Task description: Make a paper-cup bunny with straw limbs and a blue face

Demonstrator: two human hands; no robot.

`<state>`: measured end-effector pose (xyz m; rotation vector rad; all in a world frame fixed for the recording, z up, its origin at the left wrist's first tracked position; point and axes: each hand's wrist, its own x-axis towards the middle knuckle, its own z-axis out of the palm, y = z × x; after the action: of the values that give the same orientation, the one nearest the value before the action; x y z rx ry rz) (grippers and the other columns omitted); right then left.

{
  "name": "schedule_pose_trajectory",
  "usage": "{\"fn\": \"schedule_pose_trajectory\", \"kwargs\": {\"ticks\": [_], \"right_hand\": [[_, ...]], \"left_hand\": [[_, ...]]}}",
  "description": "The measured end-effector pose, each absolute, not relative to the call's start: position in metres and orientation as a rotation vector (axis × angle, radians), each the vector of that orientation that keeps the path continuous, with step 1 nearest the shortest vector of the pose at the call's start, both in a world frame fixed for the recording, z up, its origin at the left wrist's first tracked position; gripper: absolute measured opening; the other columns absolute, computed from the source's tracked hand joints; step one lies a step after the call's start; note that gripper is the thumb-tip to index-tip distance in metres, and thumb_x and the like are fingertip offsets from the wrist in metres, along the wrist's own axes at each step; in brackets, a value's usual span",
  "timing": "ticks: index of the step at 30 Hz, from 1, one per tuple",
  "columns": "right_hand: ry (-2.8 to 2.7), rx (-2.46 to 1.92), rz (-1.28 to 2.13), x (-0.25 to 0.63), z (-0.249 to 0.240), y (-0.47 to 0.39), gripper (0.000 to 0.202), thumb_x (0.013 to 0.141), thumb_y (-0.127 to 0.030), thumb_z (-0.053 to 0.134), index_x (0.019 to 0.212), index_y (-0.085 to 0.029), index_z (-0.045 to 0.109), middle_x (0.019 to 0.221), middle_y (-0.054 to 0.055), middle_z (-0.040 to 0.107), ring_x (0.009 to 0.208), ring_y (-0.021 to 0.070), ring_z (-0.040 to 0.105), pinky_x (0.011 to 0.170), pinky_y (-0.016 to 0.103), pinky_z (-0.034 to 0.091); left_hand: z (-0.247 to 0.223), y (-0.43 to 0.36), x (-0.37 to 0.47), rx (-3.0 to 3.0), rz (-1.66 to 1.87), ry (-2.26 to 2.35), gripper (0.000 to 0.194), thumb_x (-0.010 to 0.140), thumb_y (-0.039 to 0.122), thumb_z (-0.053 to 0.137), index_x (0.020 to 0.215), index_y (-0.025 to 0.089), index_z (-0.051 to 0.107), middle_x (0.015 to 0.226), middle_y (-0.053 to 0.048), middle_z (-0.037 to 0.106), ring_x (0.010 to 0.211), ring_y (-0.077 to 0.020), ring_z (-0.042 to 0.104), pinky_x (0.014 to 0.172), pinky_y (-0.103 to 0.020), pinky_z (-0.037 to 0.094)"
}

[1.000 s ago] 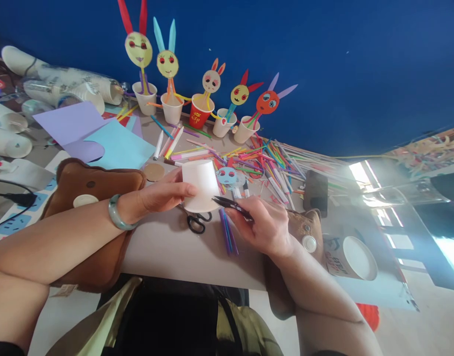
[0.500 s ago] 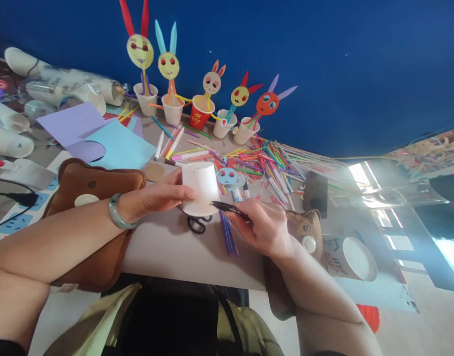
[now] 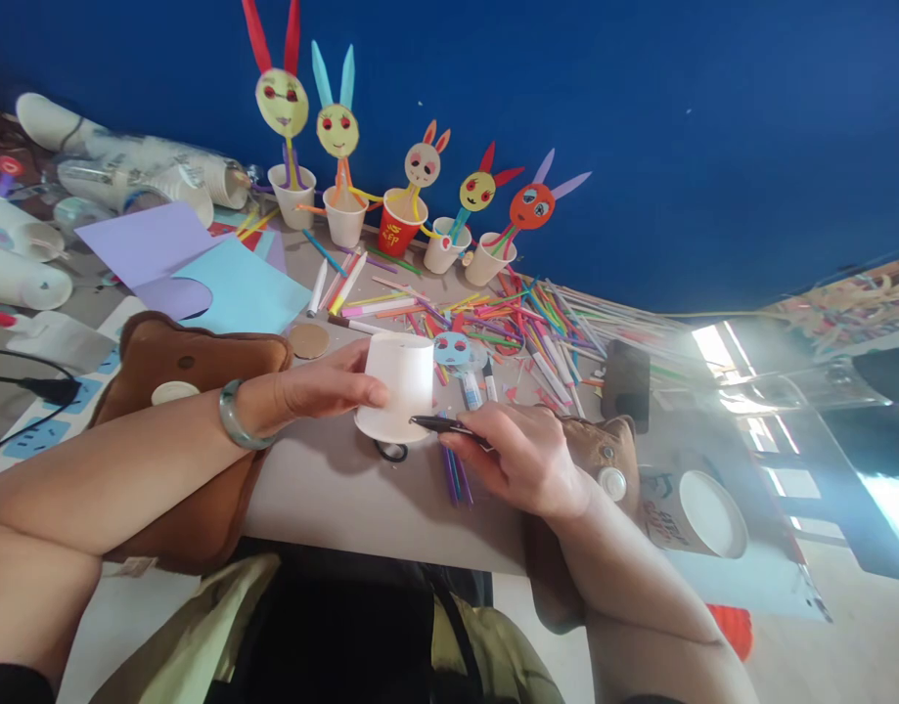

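Observation:
My left hand [image 3: 332,381] is closed on a white paper cup [image 3: 401,376], held upside down with its wide rim facing down. In my right hand [image 3: 515,450] is a slim black tool [image 3: 445,424], probably scissors or a pen; its tip is at the cup's side near the rim. Behind the cup's lower edge a black loop handle [image 3: 390,452] shows on the table. Purple and blue sticks [image 3: 455,472] lie just below the black tool. A blue paper face [image 3: 453,348] rests right of the cup.
Several cups with rabbit-faced figures [image 3: 346,215] stand along the blue wall. Coloured sticks and markers [image 3: 493,318] are strewn before them. Brown cushions [image 3: 200,489] lie at both sides, with a power strip [image 3: 45,420] at the left and a dark phone [image 3: 626,386] at the right.
The cup in my left hand has shifted slightly down and tilted, covering more of the black loop handles. The black tool's tip has moved slightly down along the cup. The view has shifted a little.

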<state>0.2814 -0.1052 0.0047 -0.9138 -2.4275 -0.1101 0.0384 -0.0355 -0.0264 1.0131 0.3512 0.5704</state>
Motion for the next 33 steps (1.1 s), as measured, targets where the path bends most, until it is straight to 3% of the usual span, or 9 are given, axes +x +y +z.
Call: {"fn": "schedule_pose_trajectory", "kwargs": {"ticks": [10, 18, 23, 29, 33], "right_hand": [[-2.413, -0.846, 0.007, 0.281, 0.003, -0.105, 0.017, 0.100, -0.029, 0.057, 0.085, -0.020, 0.056, 0.061, -0.003, 0.059, 0.050, 0.0096, 0.050, 0.049, 0.024, 0.034], [-2.061, -0.933, 0.545, 0.285, 0.008, -0.107, 0.021, 0.099, -0.042, 0.058, 0.092, -0.022, 0.057, 0.065, -0.002, 0.060, 0.051, 0.0104, 0.051, 0.047, 0.022, 0.041], [-2.102, -0.965, 0.478, 0.278, 0.005, -0.108, 0.015, 0.090, -0.030, 0.069, 0.092, -0.022, 0.056, 0.060, -0.007, 0.054, 0.044, 0.0062, 0.039, 0.041, 0.020, 0.032], [-1.941, -1.197, 0.285, 0.273, -0.002, -0.106, 0.015, 0.089, -0.031, 0.068, 0.089, -0.023, 0.055, 0.059, -0.007, 0.055, 0.045, 0.0071, 0.044, 0.044, 0.020, 0.036], [-1.919, -1.352, 0.208, 0.273, -0.005, -0.101, 0.018, 0.087, -0.034, 0.068, 0.086, -0.023, 0.055, 0.056, -0.008, 0.055, 0.045, 0.0078, 0.047, 0.047, 0.020, 0.039]], "left_hand": [[-0.019, -0.038, 0.037, 1.020, 0.487, 0.422, 0.059, 0.063, 0.037, 0.079, 0.116, 0.014, 0.067, 0.103, -0.013, 0.075, 0.086, -0.0267, 0.071, 0.071, -0.031, 0.055], [-0.022, -0.038, 0.040, 0.978, 0.496, 0.379, 0.065, 0.068, 0.049, 0.075, 0.120, 0.011, 0.065, 0.102, -0.017, 0.076, 0.088, -0.0298, 0.072, 0.067, -0.032, 0.055], [-0.025, -0.035, 0.043, 0.998, 0.539, 0.394, 0.059, 0.069, 0.047, 0.074, 0.116, 0.012, 0.068, 0.099, -0.015, 0.076, 0.086, -0.0291, 0.072, 0.069, -0.034, 0.055], [-0.034, -0.031, 0.048, 0.989, 0.855, 0.478, 0.060, 0.065, 0.032, 0.078, 0.121, 0.019, 0.064, 0.107, -0.010, 0.074, 0.106, -0.0310, 0.068, 0.083, -0.037, 0.055], [-0.042, -0.029, 0.048, 1.037, 1.027, 0.581, 0.065, 0.060, 0.026, 0.088, 0.117, 0.022, 0.057, 0.117, -0.009, 0.069, 0.108, -0.0279, 0.066, 0.081, -0.032, 0.055]]}}
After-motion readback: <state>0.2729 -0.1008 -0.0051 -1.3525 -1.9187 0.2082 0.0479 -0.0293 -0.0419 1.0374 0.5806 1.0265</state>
